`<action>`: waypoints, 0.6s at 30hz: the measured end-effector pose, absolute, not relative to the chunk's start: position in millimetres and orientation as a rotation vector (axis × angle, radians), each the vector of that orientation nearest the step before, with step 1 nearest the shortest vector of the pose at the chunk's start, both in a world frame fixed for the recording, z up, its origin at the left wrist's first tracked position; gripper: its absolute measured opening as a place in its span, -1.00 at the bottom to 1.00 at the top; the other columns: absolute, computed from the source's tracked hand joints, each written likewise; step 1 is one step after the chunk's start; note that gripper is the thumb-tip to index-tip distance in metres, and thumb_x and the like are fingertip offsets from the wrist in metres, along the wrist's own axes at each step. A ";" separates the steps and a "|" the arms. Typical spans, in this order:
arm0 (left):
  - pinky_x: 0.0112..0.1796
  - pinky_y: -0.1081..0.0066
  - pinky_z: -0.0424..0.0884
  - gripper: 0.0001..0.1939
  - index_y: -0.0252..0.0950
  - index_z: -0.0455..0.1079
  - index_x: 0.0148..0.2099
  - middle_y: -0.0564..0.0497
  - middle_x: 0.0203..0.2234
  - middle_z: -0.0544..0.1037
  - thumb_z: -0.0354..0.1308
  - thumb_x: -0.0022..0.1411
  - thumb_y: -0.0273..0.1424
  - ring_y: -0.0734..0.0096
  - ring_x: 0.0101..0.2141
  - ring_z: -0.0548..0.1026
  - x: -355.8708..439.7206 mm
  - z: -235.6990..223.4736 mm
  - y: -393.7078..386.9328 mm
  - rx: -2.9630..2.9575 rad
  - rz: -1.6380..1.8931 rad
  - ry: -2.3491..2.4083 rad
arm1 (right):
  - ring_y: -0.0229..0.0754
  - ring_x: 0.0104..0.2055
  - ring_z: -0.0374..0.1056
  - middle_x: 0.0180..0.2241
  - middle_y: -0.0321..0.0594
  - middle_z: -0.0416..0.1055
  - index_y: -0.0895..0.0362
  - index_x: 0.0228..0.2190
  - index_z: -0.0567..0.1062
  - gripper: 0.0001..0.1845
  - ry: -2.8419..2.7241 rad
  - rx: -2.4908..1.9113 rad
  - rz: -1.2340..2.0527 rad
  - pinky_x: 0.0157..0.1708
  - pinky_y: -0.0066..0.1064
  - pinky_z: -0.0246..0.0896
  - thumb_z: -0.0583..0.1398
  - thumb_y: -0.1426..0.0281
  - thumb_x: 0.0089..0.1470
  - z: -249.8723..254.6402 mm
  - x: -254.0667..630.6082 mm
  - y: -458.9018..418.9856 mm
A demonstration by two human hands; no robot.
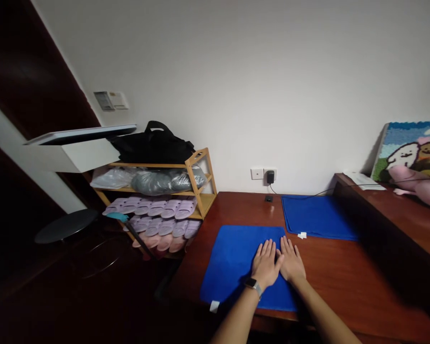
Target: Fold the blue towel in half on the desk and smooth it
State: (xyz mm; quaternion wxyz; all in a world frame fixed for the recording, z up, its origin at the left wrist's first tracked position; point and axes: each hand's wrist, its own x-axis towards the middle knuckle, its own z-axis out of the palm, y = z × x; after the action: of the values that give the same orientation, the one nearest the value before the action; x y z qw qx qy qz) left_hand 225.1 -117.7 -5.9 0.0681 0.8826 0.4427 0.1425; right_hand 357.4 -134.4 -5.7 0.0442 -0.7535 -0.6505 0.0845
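Observation:
A blue cloth (pixel 232 263) lies spread out on the brown wooden table (pixel 344 282), with a white tag at its near left corner. My left hand (pixel 267 265) rests flat on the cloth, fingers stretched forward, and a watch (pixel 252 284) is on that wrist. Beside it, my right hand (pixel 292 260) lies flat at the cloth's right edge, its fingers also extended. The two hands touch or nearly touch at the thumbs. Neither one grips anything. Farther back on the table is a folded stack of blue cloth (pixel 317 217) with white tags (pixel 302 235).
At the left stands a wooden rack (pixel 200 191) with several slippers (pixel 157 208), plastic-wrapped items and a black bag (pixel 154 145). A stool (pixel 66 225) is farther left. On the right, a raised ledge (pixel 401 210) bears a picture and a pink plush toy (pixel 423 186). A charger (pixel 270 177) sits in the wall socket.

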 end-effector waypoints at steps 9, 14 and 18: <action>0.36 0.04 -0.04 -0.20 -0.35 -0.04 0.50 -0.16 0.44 0.04 -0.36 0.46 0.08 0.13 0.42 -0.01 66.0 -8.8 -92.1 2.463 0.291 1.892 | -0.12 0.50 -0.37 0.47 -0.21 -0.28 0.27 0.42 -0.15 -0.26 -1.851 -2.301 0.317 0.43 -0.16 -0.54 -0.30 0.16 0.35 -3.8 353.5 -134.0; 0.35 0.07 -0.01 -0.17 -0.42 0.00 0.48 -0.22 0.43 0.05 -0.35 0.45 0.09 0.12 0.42 -0.01 46.5 -7.7 -93.7 2.508 0.321 1.934 | -0.14 0.50 -0.39 0.48 -0.21 -0.30 0.25 0.42 -0.17 -0.27 -1.841 -2.338 0.358 0.43 -0.17 -0.52 -0.29 0.18 0.35 1.7 353.4 -130.7; 0.36 0.10 -0.03 -0.17 -0.46 0.03 0.46 -0.23 0.43 0.05 -0.36 0.46 0.07 0.14 0.42 -0.02 53.2 -3.3 -94.8 2.514 0.293 1.926 | -0.14 0.50 -0.37 0.48 -0.23 -0.30 0.26 0.42 -0.15 -0.28 -1.838 -2.361 0.383 0.43 -0.19 -0.48 -0.30 0.19 0.36 13.6 349.8 -143.2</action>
State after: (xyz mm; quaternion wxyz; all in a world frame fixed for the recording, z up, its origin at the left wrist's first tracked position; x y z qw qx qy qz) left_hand 53.2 -94.8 -3.3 -0.0194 0.7903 0.6054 0.0922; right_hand 349.8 -143.2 13.6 0.0625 -0.7811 -0.6082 0.1266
